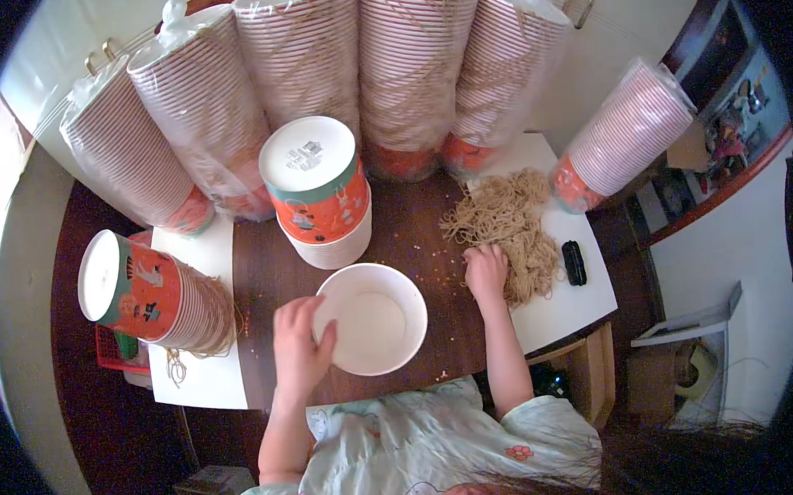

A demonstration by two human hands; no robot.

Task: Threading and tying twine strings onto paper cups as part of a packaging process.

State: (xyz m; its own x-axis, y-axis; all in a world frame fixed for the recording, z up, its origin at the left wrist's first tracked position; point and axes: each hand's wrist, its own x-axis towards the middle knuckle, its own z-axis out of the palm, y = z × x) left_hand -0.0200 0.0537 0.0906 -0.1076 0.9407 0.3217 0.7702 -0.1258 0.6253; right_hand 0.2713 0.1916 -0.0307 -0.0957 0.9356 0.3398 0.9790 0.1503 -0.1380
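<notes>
Left hand (300, 349) at left rim of white round paper tub (375, 320), fingers parted from thumb. Right hand (487, 271) at tangled tan string heap (523, 232), fingers curled; can't tell if gripping.

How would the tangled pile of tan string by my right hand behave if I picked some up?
The tangled pile of tan string would probably feel floppy, since its strands lie in limp curves. Strands may snag and drag others along, as many cross. Rolling seems unlikely, given its loose, spread-out shape.
</notes>
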